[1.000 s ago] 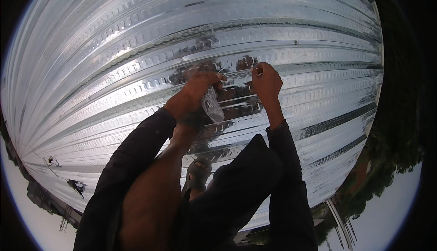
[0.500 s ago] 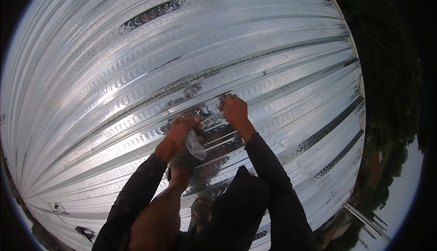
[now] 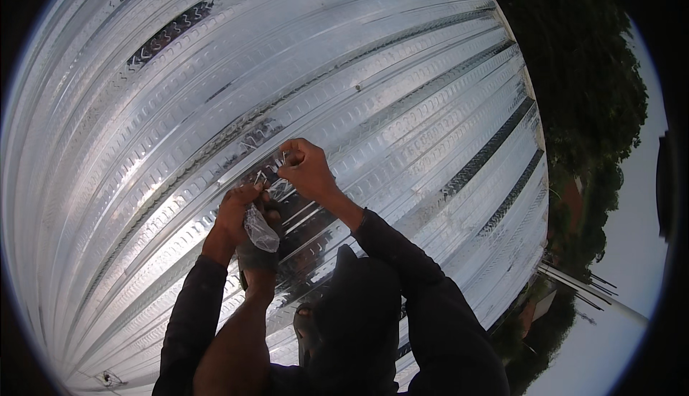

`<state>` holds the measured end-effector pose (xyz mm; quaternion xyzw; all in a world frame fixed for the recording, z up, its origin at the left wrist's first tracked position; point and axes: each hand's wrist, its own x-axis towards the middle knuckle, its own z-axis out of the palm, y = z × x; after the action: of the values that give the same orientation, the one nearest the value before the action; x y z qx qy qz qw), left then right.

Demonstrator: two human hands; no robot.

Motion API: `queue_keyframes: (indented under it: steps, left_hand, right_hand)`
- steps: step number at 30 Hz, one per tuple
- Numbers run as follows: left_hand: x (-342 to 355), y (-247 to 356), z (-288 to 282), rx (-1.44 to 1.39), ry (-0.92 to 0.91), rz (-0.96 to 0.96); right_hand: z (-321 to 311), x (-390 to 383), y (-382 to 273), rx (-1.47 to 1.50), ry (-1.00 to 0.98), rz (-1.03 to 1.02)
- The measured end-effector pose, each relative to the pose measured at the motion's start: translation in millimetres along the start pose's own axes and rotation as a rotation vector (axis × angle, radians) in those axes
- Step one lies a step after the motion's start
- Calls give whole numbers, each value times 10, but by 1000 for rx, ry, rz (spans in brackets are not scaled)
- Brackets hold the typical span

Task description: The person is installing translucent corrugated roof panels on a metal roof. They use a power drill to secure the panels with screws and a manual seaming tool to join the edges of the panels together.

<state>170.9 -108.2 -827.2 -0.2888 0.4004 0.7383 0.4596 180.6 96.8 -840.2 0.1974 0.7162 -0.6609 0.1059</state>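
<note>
A silvery ribbed roof (image 3: 344, 30) fills most of the view, its raised lines bending toward the rim and a few dark streaks lying along its ribs. Trees (image 3: 574, 59) stand dark past its right edge, with pale grey sky (image 3: 631, 224) beyond them. The right sleeve (image 3: 430, 288) and left sleeve (image 3: 190, 310), both dark, come in from the lower edge; between them are a knee in dark cloth (image 3: 359, 303) and a bare left shin (image 3: 240, 346). A pale pole (image 3: 588, 295) slants past the roof's lower right edge. The right hand (image 3: 310, 170) is bent inward above the roof, thumb and finger pinched on a tiny thin piece. The left hand (image 3: 235, 213), just beside and nearer the body, has its fingers pressed together on the top of a clear bag (image 3: 261, 229), which hangs below them, near the shin's lower end. Smallest are the pale thin piece (image 3: 283, 158) at the right fingertips and a bright sliver (image 3: 259, 178) by the left ones, both too small to identify.
</note>
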Motion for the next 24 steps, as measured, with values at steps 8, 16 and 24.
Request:
queue_keyframes:
  steps: [8, 16, 24]
  left_hand:
    - [113, -118, 208, -121, -32, 23]
    - [334, -401, -506, 656, -156, 703]
    - [106, -162, -276, 20, -2, 52]
  right_hand:
    - [128, -220, 83, -131, -38, -107]
    - [337, -219, 70, -314, -70, -345]
    - [239, -196, 24, -489, -225, -454]
